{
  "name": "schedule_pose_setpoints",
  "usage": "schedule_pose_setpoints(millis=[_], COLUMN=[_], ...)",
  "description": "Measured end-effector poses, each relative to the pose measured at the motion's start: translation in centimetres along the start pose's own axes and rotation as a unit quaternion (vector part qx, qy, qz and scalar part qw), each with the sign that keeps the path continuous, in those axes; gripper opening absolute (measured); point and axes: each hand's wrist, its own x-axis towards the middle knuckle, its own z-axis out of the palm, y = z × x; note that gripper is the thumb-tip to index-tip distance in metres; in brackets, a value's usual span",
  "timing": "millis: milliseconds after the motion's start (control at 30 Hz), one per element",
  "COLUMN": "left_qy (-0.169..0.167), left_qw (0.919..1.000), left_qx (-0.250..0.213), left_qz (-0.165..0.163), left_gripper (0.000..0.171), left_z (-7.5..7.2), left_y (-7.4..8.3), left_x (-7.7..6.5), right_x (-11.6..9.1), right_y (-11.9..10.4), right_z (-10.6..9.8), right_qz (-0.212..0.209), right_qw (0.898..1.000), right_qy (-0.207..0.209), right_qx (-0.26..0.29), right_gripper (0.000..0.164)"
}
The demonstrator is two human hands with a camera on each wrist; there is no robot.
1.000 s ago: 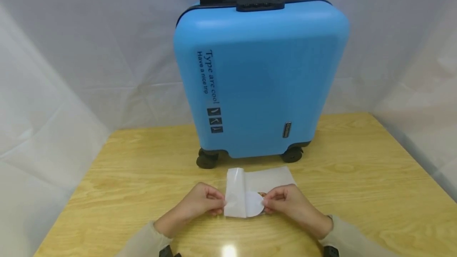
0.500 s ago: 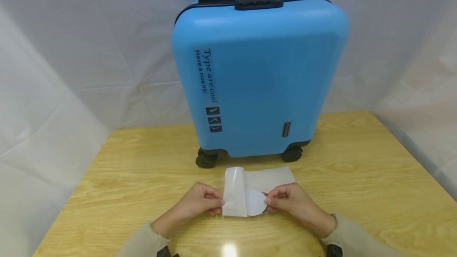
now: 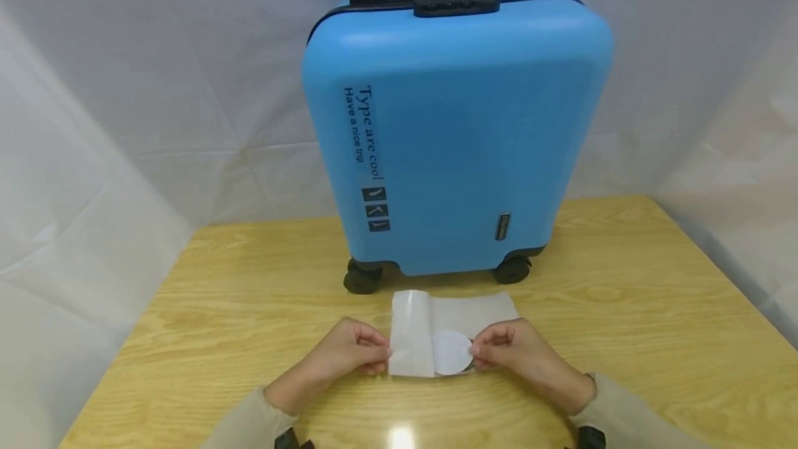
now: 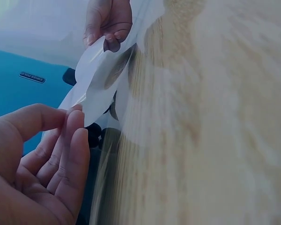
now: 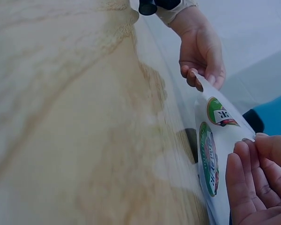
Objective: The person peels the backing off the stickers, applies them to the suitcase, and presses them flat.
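A white round sticker [image 3: 451, 353], pale side up, lies against the folded sticker sheet [image 3: 410, 339], at the near middle of the wood-grain surface [image 3: 249, 283]. The right hand [image 3: 510, 350] pinches the sticker's right edge, thumb closed against forefinger; the left hand [image 3: 357, 350] pinches the sheet's left edge the same way (green-rimmed printed labels [image 5: 209, 159] show in the right wrist view). Just beyond the sheet, on the far side, a blue hard-shell suitcase [image 3: 461, 137] stands upright on black wheels, lettered "Type are cool", before pale sheeting [image 3: 156, 89].
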Motion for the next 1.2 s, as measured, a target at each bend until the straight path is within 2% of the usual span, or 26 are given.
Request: schedule_pose_setpoints(millis=[367, 633, 933, 1200], left_qy=[-0.001, 0.003, 0.010, 0.011], left_qw=[0.9999, 0.9999, 0.9999, 0.9998], left_qx=[0.001, -0.002, -0.013, -0.013], left_qz=[0.013, 0.010, 0.004, 0.011], left_gripper=[0.020, 0.020, 0.020, 0.020], left_z=[-0.3, -0.4, -0.3, -0.7], left_y=[0.1, 0.1, -0.2, -0.3], left_x=[0.2, 0.1, 0.1, 0.3], right_x=[-0.1, -0.1, -0.3, -0.3], right_y=[-0.4, -0.4, -0.5, -0.8], right_z=[-0.4, -0.6, -0.7, -1.1], right_qz=[-0.001, -0.002, -0.022, -0.019], right_qw=[1.000, 1.000, 1.000, 1.000], right_qy=[-0.004, 0.002, -0.004, -0.007], right_qx=[-0.008, -0.020, -0.018, -0.017], right_gripper=[0.021, 0.022, 0.026, 0.018])
